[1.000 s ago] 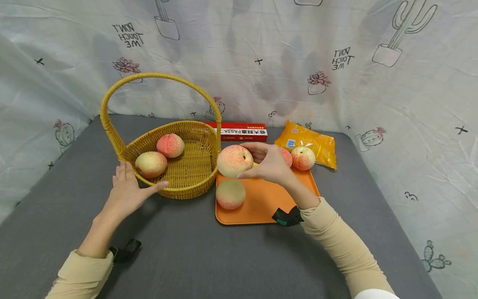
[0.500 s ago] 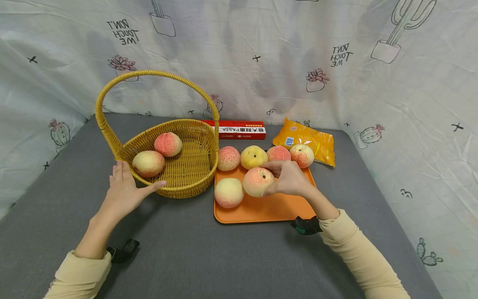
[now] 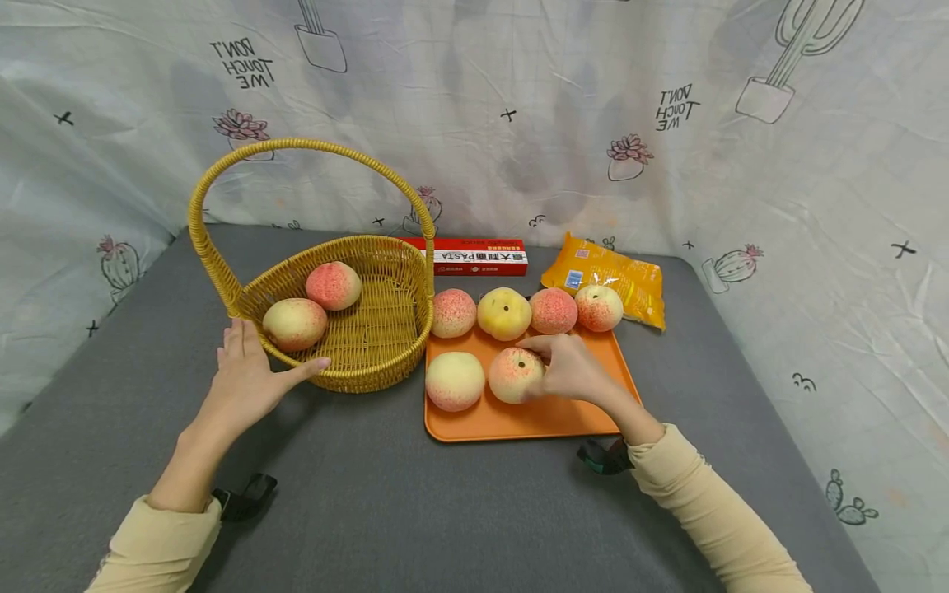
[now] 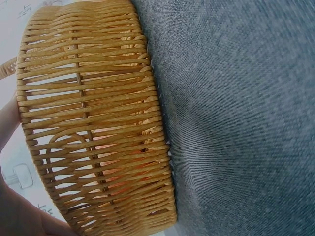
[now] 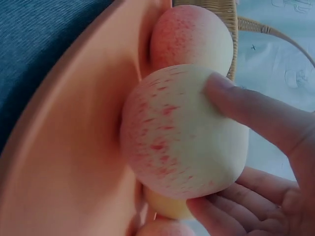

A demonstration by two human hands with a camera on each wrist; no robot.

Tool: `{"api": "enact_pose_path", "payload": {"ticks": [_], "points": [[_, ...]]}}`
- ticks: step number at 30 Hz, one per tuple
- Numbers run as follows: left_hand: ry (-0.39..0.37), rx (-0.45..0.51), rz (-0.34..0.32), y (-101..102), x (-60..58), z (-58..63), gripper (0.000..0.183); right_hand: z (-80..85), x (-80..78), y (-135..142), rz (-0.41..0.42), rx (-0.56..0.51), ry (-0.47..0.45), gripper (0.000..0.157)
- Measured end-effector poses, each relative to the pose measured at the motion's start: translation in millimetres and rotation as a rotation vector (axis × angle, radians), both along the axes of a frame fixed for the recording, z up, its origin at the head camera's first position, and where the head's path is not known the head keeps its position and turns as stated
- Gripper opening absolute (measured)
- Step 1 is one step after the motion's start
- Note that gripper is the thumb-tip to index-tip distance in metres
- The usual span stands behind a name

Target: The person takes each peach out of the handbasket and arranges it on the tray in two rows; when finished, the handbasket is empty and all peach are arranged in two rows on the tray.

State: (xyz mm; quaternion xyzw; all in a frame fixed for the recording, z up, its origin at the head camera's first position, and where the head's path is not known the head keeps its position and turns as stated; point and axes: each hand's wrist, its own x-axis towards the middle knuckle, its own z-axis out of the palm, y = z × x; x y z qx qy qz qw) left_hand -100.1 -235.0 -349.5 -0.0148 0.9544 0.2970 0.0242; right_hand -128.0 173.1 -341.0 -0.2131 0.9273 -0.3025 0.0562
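Observation:
My right hand (image 3: 572,368) holds a pale peach with red speckles (image 3: 513,375) low over the orange tray (image 3: 530,422). In the right wrist view the thumb (image 5: 251,110) lies on that peach's upper side and the other fingers are below it. Beside it on the tray sits another pale peach (image 3: 455,381). My left hand (image 3: 248,375) rests against the near-left rim of the yellow wicker basket (image 3: 385,371), thumb spread along the rim and fingers fairly straight. Inside the basket lie two peaches, one pale (image 3: 295,324) and one pinker (image 3: 334,286).
Along the tray's back edge stand several more peaches, among them a yellow one (image 3: 504,314) and a red-and-white one (image 3: 599,308). Behind them are a red pasta box (image 3: 480,257) and an orange packet (image 3: 611,276). A printed curtain (image 3: 460,123) hangs behind the grey table (image 3: 415,502).
My right hand has carried its peach from beside the basket's right rim rightward and down to the tray. The left hand stays at the basket.

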Motion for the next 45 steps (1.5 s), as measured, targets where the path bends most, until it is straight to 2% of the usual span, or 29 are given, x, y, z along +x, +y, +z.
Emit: {"api": "enact_pose_path", "payload": {"ticks": [5, 9, 12, 16, 21, 28, 38, 45], "points": [[0.002, 0.001, 0.004, 2, 0.3, 0.6, 0.126, -2.9, 0.6, 7, 0.022, -0.083, -0.012, 0.065], [0.002, -0.001, 0.003, 1, 0.5, 0.3, 0.126, -2.9, 0.4, 12, 0.045, -0.081, -0.048, 0.07], [0.002, -0.002, 0.003, 1, 0.5, 0.3, 0.126, -5.2, -0.4, 14, 0.038, -0.073, -0.082, 0.073], [0.0, -0.002, 0.005, 1, 0.4, 0.4, 0.126, -9.5, -1.1, 14, -0.003, -0.118, -0.131, 0.076], [-0.009, -0.01, 0.005, 1, -0.4, 0.6, 0.126, -12.4, -0.2, 9, -0.039, -0.157, -0.145, 0.075], [0.001, -0.004, 0.006, 2, 0.5, 0.7, 0.126, -14.3, -1.4, 7, 0.004, -0.17, -0.185, 0.075], [-0.009, -0.017, 0.004, 1, -0.8, 0.3, 0.127, -17.4, -4.3, 9, 0.023, -0.153, -0.18, 0.08], [-0.011, -0.011, 0.01, 2, 0.1, 0.9, 0.127, -18.6, -6.6, 6, -0.037, -0.181, -0.165, 0.075]]}}
